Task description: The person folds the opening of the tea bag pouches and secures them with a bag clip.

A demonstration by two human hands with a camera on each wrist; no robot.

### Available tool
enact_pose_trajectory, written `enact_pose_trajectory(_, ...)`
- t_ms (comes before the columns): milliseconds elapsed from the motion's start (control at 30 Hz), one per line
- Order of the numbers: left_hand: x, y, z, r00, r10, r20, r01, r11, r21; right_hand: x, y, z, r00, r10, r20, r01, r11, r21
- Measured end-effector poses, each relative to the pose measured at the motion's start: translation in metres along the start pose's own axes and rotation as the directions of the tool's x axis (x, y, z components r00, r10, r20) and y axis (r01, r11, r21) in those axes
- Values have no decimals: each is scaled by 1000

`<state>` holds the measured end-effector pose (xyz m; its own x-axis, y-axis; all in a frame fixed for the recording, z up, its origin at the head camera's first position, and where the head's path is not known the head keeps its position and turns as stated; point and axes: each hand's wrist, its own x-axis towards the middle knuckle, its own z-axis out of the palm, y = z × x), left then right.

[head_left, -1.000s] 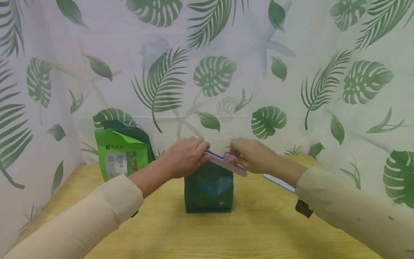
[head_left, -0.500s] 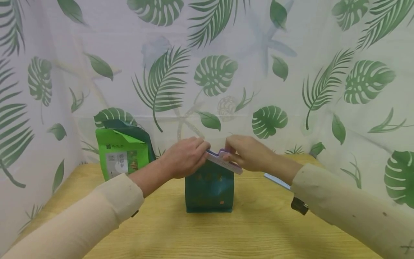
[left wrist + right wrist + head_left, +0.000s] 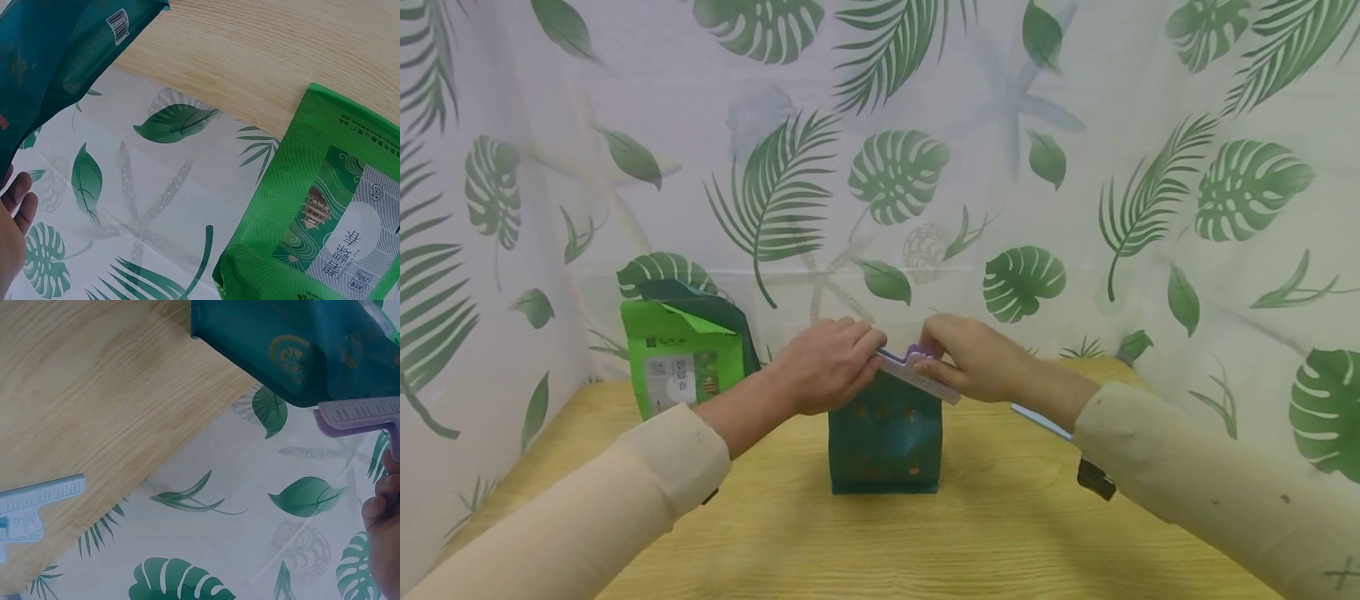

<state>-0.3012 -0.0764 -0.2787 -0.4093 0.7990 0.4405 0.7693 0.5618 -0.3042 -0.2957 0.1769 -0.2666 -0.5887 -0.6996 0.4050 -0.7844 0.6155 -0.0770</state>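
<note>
A dark teal stand-up pouch (image 3: 886,442) stands upright on the table in the middle of the head view. My left hand (image 3: 829,365) grips its top edge from the left; its fingertips partly show in the left wrist view. A light purple bag-sealing clip (image 3: 917,375) lies slanted along the pouch's top, its right end sticking out past the side. My right hand (image 3: 981,358) pinches the handle of this clip between thumb and fingers. In the right wrist view the clip (image 3: 359,414) meets the pouch's upper edge. My left hand hides the clip's far end.
A bright green tea pouch (image 3: 685,358) stands at the left, with a dark pouch (image 3: 730,312) behind it. A light blue clip (image 3: 40,500) lies on the wooden table (image 3: 895,550) at the right. Leaf-patterned cloth (image 3: 880,167) walls in the back and sides.
My right hand and the purple clip have shifted slightly left along the pouch's top, mostly in the first half second. My left hand and the pouch have hardly moved.
</note>
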Motion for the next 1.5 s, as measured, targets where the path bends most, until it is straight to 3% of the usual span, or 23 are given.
enact_pose_trajectory(300, -7, -2, 2, 996, -79, -35, 80, 996, 31, -8, 3, 9, 999, 30, -25, -29, 998, 47)
enact_pose_trajectory(533, -17, -5, 5, 985, -168, -47, 169, 986, 15, -19, 9, 18, 996, 79, 30, -81, 994, 76)
enact_pose_trajectory(967, -47, -1, 28, 945, -314, -93, 303, 945, -120, -41, 20, 40, 993, 89, 72, -96, 990, 105)
enact_pose_trajectory(1133, -60, 7, 43, 922, -384, -46, 367, 907, -208, -52, 21, 53, 987, 134, 88, -147, 976, 158)
enact_pose_trajectory(1367, -77, 18, 60, 859, -507, 79, 496, 782, -376, -68, 20, 76, 981, 191, 9, -189, 961, 200)
enact_pose_trajectory(1500, -82, 24, 66, 843, -525, 116, 522, 747, -412, -77, 17, 86, 976, 215, -35, -206, 962, 176)
